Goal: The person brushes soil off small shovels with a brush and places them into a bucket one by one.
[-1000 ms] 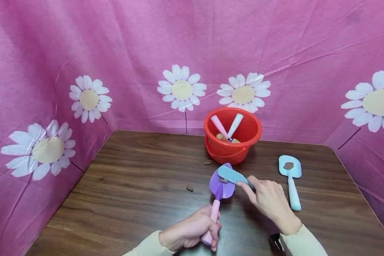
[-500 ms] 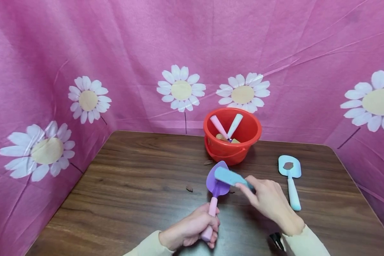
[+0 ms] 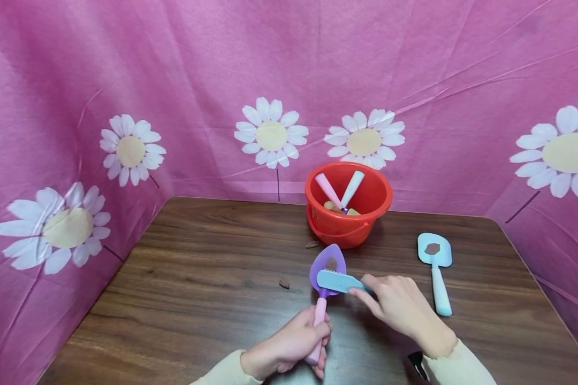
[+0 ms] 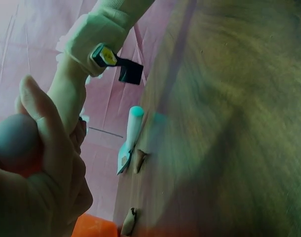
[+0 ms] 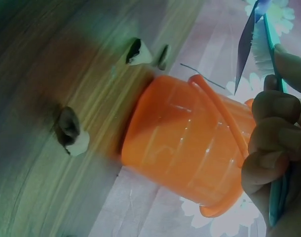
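My left hand [image 3: 294, 339] grips the pink handle of a purple toy trowel [image 3: 318, 263], its blade raised and pointing away. A brown flake [image 3: 331, 263] lies on the blade. In my right hand [image 3: 404, 307] is a light blue brush [image 3: 339, 282], laid across the lower blade near the handle. The right wrist view shows the bristles of the brush [image 5: 263, 49] facing the blade's surface, with the fingers [image 5: 276, 106] curled round its handle. In the left wrist view, the left hand [image 4: 52, 158] wraps the rounded handle end.
A red bucket [image 3: 339, 233] with several tool handles inside stands behind the trowel. To the right lies a light blue shovel [image 3: 441, 291] with a brown piece [image 3: 432, 248] on it. Loose brown flakes rest on the wooden table [image 3: 197, 256], one flake [image 3: 284, 284] left of the trowel.
The brush has moved down the blade from near its tip toward the handle, leaving the brown flake in view. The trowel has shifted slightly left.
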Demonstrator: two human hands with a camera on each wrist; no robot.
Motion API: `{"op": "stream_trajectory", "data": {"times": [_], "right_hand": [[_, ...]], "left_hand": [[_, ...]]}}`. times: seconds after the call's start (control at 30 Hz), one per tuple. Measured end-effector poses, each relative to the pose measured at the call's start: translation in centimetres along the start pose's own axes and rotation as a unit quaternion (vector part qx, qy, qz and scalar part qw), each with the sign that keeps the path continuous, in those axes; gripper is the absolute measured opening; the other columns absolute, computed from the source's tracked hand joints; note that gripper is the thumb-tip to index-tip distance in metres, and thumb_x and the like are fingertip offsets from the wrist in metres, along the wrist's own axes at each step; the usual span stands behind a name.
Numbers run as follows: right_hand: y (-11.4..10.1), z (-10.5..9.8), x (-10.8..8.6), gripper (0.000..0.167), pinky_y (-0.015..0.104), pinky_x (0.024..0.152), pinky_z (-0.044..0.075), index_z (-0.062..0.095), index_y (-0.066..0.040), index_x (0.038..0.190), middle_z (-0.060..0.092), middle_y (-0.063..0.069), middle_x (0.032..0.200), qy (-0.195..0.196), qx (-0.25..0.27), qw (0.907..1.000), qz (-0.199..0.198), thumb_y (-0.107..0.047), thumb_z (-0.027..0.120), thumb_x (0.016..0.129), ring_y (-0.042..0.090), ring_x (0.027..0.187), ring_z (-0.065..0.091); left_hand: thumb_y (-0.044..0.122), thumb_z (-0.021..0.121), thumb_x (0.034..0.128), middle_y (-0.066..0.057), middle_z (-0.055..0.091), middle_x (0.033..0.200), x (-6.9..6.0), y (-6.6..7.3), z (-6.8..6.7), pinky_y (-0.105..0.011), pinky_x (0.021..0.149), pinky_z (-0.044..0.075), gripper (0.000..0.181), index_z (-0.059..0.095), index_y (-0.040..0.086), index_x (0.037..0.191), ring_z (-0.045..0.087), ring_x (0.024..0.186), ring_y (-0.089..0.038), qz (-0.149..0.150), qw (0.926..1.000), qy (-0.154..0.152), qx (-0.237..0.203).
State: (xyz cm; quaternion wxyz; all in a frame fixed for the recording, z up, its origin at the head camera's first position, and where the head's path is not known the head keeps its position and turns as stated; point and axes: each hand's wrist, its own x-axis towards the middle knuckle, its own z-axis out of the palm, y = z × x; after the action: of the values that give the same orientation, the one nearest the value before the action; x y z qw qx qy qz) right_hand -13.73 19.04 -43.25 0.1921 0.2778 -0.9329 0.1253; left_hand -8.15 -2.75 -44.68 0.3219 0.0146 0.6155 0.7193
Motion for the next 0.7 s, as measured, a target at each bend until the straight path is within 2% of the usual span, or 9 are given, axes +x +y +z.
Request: {"op": "stream_trajectory", "data": {"times": [0.17,0.37,0.43,0.6,0.7], "right_hand": [[0.0,0.5,0.0,0.038,0.019,0.043,0.024,0.042,-0.026,0.065,0.023,-0.018,0.051,-0.005,-0.006,0.9999,-0.007,-0.044,0.07,0.083,0.001,0.047,0.029],[-0.1,0.9,0.0,0.038,0.018,0.042,0.02,0.042,-0.026,0.065,0.023,-0.017,0.051,-0.004,-0.014,0.9999,0.008,-0.044,0.071,0.083,0.002,0.046,0.026],[0.0,1.1,0.0,0.037,0.018,0.042,0.018,0.044,-0.025,0.066,0.022,-0.016,0.05,0.004,-0.018,0.9997,0.016,-0.043,0.072,0.082,0.002,0.045,0.024],[0.1,1.5,0.0,0.035,0.019,0.041,0.016,0.046,-0.022,0.068,0.021,-0.015,0.049,0.055,-0.02,0.9981,0.021,-0.04,0.074,0.079,0.003,0.042,0.021],[0.2,1.9,0.1,0.035,0.019,0.04,0.016,0.047,-0.019,0.069,0.021,-0.014,0.048,0.068,-0.016,0.9971,0.03,-0.038,0.074,0.08,0.003,0.042,0.021]], "left_hand": [[0.002,0.046,0.0832,-0.006,0.05,0.06,-0.2,-0.4,0.3,-0.025,0.039,0.05,0.026,0.037,0.0,0.108,0.049,0.037,-0.011,-0.002,0.9999,0.011,0.002],[0.002,0.045,0.0824,-0.006,0.05,0.062,-0.5,-0.4,0.4,-0.023,0.039,0.05,0.026,0.038,0.0,0.107,0.048,0.038,-0.011,-0.008,0.9998,0.015,0.0],[0.002,0.045,0.0824,-0.006,0.05,0.061,-0.6,-0.4,0.4,-0.023,0.038,0.049,0.026,0.038,-0.001,0.107,0.048,0.037,-0.01,-0.008,0.9999,0.014,-0.001],[0.002,0.046,0.0825,-0.005,0.049,0.057,-0.9,-0.3,0.4,-0.022,0.038,0.048,0.026,0.038,-0.001,0.107,0.047,0.037,-0.009,-0.008,0.9999,0.007,-0.003],[0.002,0.045,0.0828,-0.004,0.049,0.059,-1.0,-0.2,0.4,-0.022,0.038,0.047,0.024,0.038,0.0,0.106,0.046,0.037,-0.008,-0.011,0.9999,0.006,-0.007]]}}
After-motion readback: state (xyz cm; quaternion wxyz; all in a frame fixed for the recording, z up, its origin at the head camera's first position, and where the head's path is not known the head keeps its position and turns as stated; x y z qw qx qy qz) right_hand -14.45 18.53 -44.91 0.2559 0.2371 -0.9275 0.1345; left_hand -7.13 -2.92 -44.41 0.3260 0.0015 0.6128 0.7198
